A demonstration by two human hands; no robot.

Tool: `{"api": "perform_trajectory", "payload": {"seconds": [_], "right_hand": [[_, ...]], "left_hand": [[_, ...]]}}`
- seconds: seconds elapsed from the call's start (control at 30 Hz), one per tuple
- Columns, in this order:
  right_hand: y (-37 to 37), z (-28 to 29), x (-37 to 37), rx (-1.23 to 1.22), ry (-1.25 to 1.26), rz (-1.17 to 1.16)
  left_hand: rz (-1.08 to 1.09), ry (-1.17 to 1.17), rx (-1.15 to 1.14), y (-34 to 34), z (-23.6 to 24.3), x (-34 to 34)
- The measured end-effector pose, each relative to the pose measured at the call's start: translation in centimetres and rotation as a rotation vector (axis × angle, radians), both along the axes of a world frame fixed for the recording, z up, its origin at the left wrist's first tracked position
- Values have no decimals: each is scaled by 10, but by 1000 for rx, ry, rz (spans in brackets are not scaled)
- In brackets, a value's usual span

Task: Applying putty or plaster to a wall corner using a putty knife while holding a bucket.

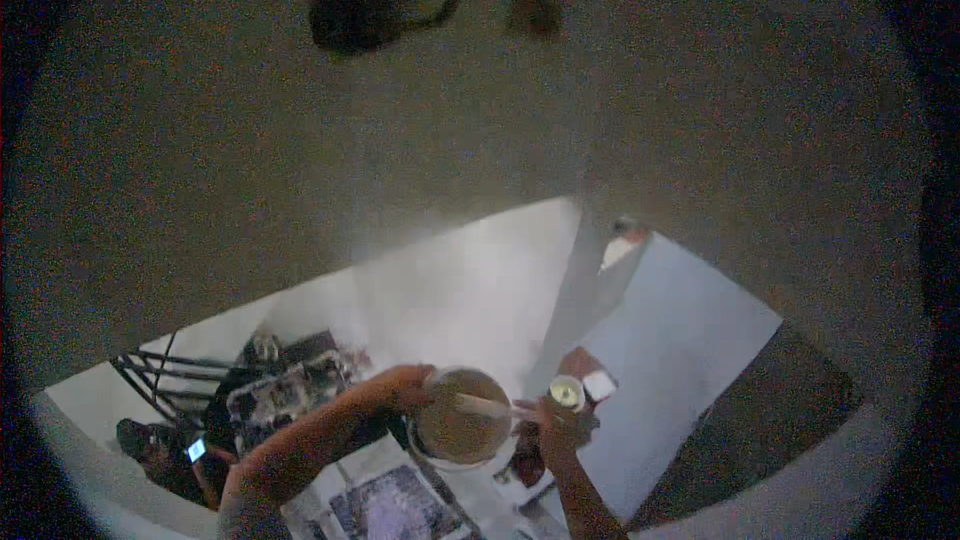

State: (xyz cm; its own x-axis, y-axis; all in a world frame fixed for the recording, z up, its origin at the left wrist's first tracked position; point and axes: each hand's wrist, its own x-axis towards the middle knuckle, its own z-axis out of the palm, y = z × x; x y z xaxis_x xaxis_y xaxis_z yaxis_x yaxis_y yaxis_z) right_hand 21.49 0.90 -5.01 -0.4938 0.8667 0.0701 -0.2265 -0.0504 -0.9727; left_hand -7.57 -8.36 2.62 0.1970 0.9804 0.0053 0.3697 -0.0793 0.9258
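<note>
No lettering or numbers can be read anywhere

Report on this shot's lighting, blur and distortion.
In the head view, the upper part is dim and grainy; the left hand, right hand and pale stick look soft; a small screen glows at lower left; the fisheye picture darkens toward black corners.

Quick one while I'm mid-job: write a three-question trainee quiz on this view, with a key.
1. Which of the wearer's hands holds the pale stick that reaches across the round bowl?
2. True or false: the small cup shows to the right of the bowl.
3. Where in the picture is the lit screen? A) top centre; B) lower left; C) right edge.

Key: 1. The right hand. 2. True. 3. B.
</note>
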Motion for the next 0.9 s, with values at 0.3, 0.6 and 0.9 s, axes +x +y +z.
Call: {"api": "perform_trajectory", "payload": {"seconds": [0.3,0.6,0.9], "right_hand": [[0,146,23,-184,650,-145],[67,339,3,1328,-17,-912],[109,432,-22,987,558,-495]], "left_hand": [[82,487,-7,6,27,11],[37,485,155,19,-6,-6],[194,447,51,0,12,12]]}}
